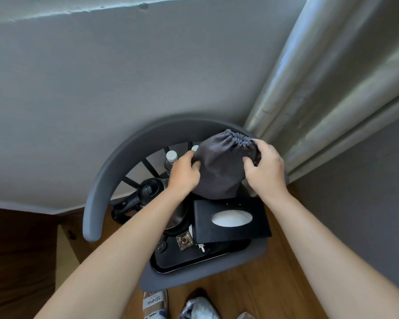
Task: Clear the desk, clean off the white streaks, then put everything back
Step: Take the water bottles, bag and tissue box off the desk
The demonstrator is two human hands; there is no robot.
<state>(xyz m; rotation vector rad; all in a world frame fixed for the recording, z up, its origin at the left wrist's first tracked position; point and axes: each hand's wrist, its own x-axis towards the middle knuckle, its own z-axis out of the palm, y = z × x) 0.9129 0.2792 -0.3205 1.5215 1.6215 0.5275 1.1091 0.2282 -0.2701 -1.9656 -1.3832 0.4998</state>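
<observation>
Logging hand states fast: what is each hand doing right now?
Left hand: grips the dark grey drawstring fabric pouch at its left side.
Right hand: grips the same pouch near its gathered opening.

"SENMA" upside down, on white slipper (pixel 154 303)

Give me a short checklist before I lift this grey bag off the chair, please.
1. Left hand grips the drawstring bag: ok.
2. Right hand holds its gathered mouth: ok.
3. Bag mouth closed: ok, it looks cinched.
4. Bag free of the tissue box: cannot tell, its bottom edge meets the box.
5. Bottles behind the bag stand clear: cannot tell, left hand hides the gap.
6. Kettle out of the path: ok.
</observation>
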